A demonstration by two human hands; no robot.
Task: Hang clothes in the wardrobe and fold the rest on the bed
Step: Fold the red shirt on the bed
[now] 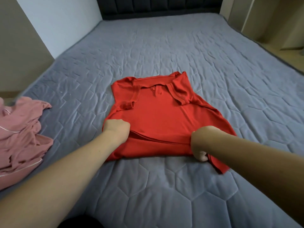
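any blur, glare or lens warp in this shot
Head view: soft, even light, no glare; wide-angle warp bows the bed edges and stretches the forearms; red shirt and both hands are fairly sharp; pink clothes smear slightly at the left edge.

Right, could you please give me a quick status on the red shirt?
Left hand and right hand both gripping the lower fold. Red polo shirt half folded on the bed. Pink clothes lie well aside.
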